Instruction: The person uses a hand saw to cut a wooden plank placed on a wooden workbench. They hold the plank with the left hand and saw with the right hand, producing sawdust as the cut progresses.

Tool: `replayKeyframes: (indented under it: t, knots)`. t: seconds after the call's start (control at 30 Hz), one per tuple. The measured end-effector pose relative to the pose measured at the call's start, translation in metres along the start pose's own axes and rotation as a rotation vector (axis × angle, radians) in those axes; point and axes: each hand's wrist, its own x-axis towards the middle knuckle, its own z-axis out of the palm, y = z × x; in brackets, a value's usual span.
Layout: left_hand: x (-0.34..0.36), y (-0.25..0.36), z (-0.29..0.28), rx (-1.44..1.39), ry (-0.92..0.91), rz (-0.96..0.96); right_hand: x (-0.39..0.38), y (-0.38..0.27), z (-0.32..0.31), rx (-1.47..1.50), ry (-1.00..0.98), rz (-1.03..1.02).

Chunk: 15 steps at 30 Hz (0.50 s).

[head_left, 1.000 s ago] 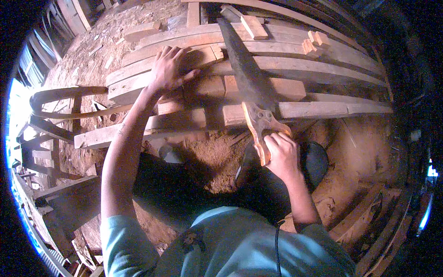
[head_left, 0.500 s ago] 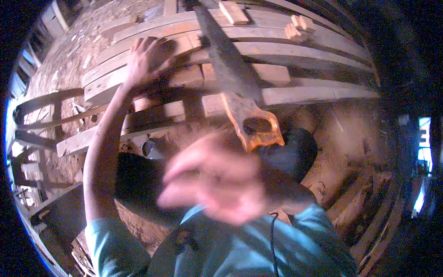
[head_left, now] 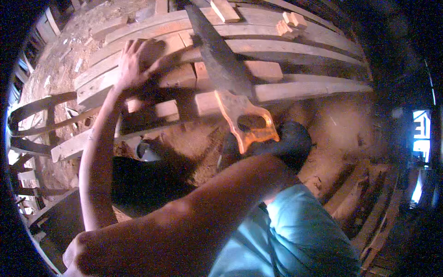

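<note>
My left hand lies with fingers spread on the wooden pieces at the left of the slatted bench, nearest a pale wood block. A hand saw with an orange handle rests across the boards, its blade pointing away from me and its handle past the near board. Neither hand touches it. My right forearm crosses in front of my body to the lower left. There, my right hand is bent down beside my left upper arm, and its fingers are hidden.
Long planks form the bench. On it sit a loose block and a small stack of wood pieces. A curved wooden frame stands at the left. More timber lies at the lower right.
My right hand has swung from in front of my body to the lower left, across my left arm. My left hand keeps its place on the wood, and the saw lies as before.
</note>
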Motion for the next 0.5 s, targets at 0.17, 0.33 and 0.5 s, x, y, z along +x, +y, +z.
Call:
replayKeyframes:
  t: [0.17,0.33,0.5]
  knots:
    - [0.0,-0.006,-0.007,0.031,0.004,0.002,0.003,0.006,0.003,-0.005,-0.037,-0.001]
    - [-0.001,0.0,-0.01,-0.043,-0.011,0.011,-0.006,0.002,0.003,-0.015,-0.062,0.046]
    - [-0.001,-0.01,-0.013,0.037,0.0,0.013,-0.028,-0.016,-0.024,-0.01,-0.102,0.055]
